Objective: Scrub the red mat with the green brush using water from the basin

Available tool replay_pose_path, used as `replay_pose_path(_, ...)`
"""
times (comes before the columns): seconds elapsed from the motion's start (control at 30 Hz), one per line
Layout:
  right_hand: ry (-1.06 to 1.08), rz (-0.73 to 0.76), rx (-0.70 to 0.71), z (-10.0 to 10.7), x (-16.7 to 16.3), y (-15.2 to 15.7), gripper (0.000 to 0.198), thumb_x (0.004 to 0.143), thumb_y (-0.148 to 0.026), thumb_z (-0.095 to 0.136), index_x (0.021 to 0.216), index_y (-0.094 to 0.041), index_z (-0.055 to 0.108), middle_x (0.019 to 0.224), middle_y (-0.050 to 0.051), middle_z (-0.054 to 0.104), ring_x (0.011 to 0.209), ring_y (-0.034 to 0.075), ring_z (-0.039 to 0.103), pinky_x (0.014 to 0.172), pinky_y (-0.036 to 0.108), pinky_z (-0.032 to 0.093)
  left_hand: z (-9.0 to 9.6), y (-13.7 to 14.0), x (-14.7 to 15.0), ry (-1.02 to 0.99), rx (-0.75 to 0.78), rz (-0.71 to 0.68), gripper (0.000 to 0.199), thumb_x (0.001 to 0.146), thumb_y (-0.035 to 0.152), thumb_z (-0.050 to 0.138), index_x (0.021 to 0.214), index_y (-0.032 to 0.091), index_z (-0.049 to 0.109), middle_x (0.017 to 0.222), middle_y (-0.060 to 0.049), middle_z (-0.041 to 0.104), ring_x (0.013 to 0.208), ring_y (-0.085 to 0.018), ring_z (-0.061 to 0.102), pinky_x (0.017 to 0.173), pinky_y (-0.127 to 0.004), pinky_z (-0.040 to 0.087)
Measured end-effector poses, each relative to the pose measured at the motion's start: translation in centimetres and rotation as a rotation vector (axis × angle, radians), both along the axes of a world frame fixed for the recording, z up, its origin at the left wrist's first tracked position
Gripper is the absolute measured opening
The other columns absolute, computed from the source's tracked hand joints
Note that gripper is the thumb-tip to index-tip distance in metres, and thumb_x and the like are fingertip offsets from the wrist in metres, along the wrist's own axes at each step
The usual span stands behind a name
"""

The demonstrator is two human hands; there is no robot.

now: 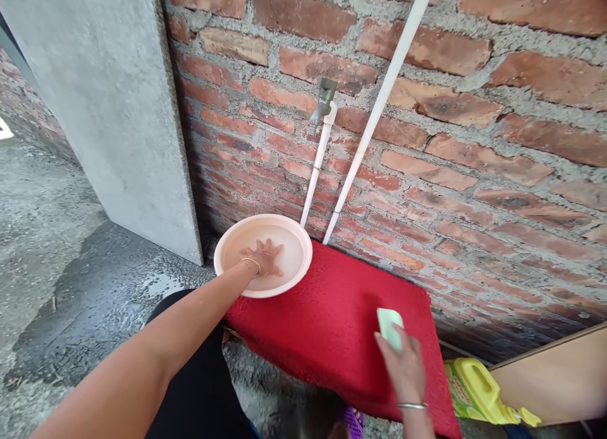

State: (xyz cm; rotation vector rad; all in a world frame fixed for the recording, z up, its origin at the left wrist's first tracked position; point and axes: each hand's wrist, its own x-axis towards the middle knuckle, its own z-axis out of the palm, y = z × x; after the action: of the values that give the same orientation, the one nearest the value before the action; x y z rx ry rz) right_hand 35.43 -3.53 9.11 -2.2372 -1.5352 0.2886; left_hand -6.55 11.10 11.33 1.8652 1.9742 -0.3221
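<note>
My left hand [262,259] is in the water of a pale pink plastic basin [225,281], fingers spread and apart. The basin stands on the left end of a red-covered bench [327,325], against the brick wall. Over the right part of the bench, my right hand [405,363] grips a pale green bar of soap [389,328] between thumb and fingers. Parts of those fingers are blurred. The water looks slightly cloudy.
A tap [324,100] on a white pipe rises behind the basin. A long white pipe [379,110] runs up the wall beside it. A grey slab [128,110] leans at the left. On the right lies a yellow jug [478,388]. A purple basket [353,420] shows below the bench.
</note>
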Motion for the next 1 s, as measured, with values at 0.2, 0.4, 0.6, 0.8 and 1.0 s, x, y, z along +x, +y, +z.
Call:
replay_pose_path(0.2, -0.079, 0.962, 0.015, 0.1, -15.7, 0.8, 0.053, 0.077, -0.037, 0.072, 0.129, -0.035, 0.063, 0.128, 0.005, 0.059, 0.117, 0.024, 0.056, 0.108, 0.04, 0.042, -0.5, 0.2, -0.1, 0.036, -0.006, -0.009, 0.103, 0.075, 0.067, 0.063, 0.159, 0.039, 0.011, 0.168, -0.013, -0.001, 0.149, -0.05, 0.0, 0.097, -0.084, 0.025)
replay_pose_path(0.4, -0.194, 0.68, -0.036, 1.2, -12.4, 5.3, 0.049, 0.079, -0.037, 0.067, 0.127, -0.027, 0.067, 0.118, 0.009, 0.061, 0.11, 0.026, 0.059, 0.102, 0.039, 0.045, -0.1, 0.0, -0.1, 0.024, -0.012, -0.018, 0.101, 0.076, 0.068, 0.063, 0.158, 0.04, 0.012, 0.168, -0.014, 0.0, 0.15, -0.05, 0.001, 0.098, -0.083, 0.025)
replay_pose_path(0.6, -0.134, -0.144, -0.144, 0.4, 5.9, 3.4, 0.076, 0.08, -0.069, 0.049, 0.136, -0.018, 0.059, 0.108, 0.016, 0.064, 0.098, 0.033, 0.064, 0.088, 0.05, 0.052, 0.7, -0.2, 0.2, 0.005, -0.01, -0.005, 0.103, 0.074, 0.068, 0.065, 0.159, 0.038, 0.014, 0.168, -0.014, 0.001, 0.149, -0.051, 0.0, 0.097, -0.084, 0.024)
replay_pose_path(0.8, -0.084, -0.409, -0.143, 0.1, 9.5, -0.7, 0.094, 0.073, -0.085, 0.039, 0.139, -0.02, 0.055, 0.118, 0.021, 0.06, 0.109, 0.04, 0.061, 0.09, 0.056, 0.05, 0.7, -0.3, 0.2, -0.001, -0.006, -0.014, 0.102, 0.075, 0.066, 0.064, 0.159, 0.038, 0.013, 0.168, -0.015, 0.001, 0.149, -0.052, -0.001, 0.096, -0.084, 0.026)
replay_pose_path(1.0, 0.067, 0.393, 0.077, -0.5, -6.4, 1.1, 0.053, 0.082, -0.057, 0.054, 0.124, -0.026, 0.065, 0.118, 0.01, 0.062, 0.106, 0.026, 0.061, 0.096, 0.04, 0.05, 0.6, -0.3, 0.1, -0.005, -0.009, -0.002, 0.102, 0.074, 0.069, 0.065, 0.158, 0.04, 0.015, 0.168, -0.013, 0.003, 0.149, -0.052, -0.001, 0.098, -0.083, 0.025)
